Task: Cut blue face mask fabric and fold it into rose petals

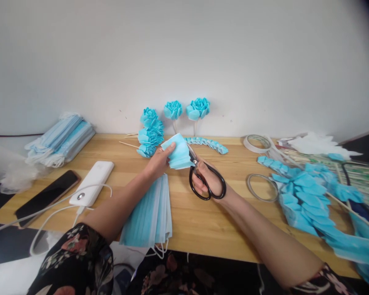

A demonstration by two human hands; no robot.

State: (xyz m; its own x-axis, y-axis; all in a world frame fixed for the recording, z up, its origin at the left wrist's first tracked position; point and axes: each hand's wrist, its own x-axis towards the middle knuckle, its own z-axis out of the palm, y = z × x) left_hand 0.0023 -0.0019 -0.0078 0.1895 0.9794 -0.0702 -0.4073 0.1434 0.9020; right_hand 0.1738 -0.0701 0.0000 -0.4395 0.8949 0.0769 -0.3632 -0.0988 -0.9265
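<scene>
— Mask piece, pale blue and folded: where is it sitting?

— Held up off the desk, pinched at its left edge by the left hand, thumb on top. It fans out to the right, so its long axis runs roughly left to right, straight toward the scissors.

— And the scissors?

— Black-handled, in the right hand, fingers closed through the loops. The blades point up and to the left, and their tips meet the right edge of the piece. I cannot tell whether the blades are parted. The right hand lies just to the right of the piece and a little nearer the person; the left hand is the one touching it.

— What lies under the arms?

— One stack of flat masks beneath the left forearm, hanging slightly over the near edge of the desk.

— Counts for the rest?

— Three blue flowers on sticks leaning by the wall, the rightmost flower fullest, plus a cluster of blooms lying beside them. Two rolls of tape to the right. One pleated strip behind the hands. One phone, one white power bank with a cable, and a second pile of masks at far left. Many cut blue pieces are heaped at right, too many to count.
</scene>
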